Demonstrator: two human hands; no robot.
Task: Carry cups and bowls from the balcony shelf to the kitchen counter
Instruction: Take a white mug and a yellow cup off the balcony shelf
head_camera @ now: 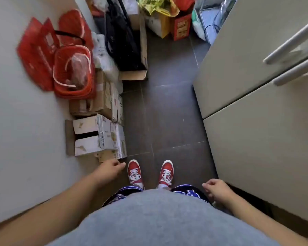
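Cut-off and blurred parts

The red bags at upper left are blurred; the fridge runs off the right edge; both forearms leave the bottom.

Red basket on cardboard boxes, dark tiled floor, pale refrigerator

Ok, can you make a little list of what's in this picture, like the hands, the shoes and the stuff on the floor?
left hand: loosely curled, holding nothing
right hand: loosely curled, holding nothing
shoes: red with white laces, on the dark tiled floor
left side: cardboard boxes along the wall, a red basket on top
right side: pale fridge with long handles
far end: bags and boxes piled up
cups or bowls: none in view
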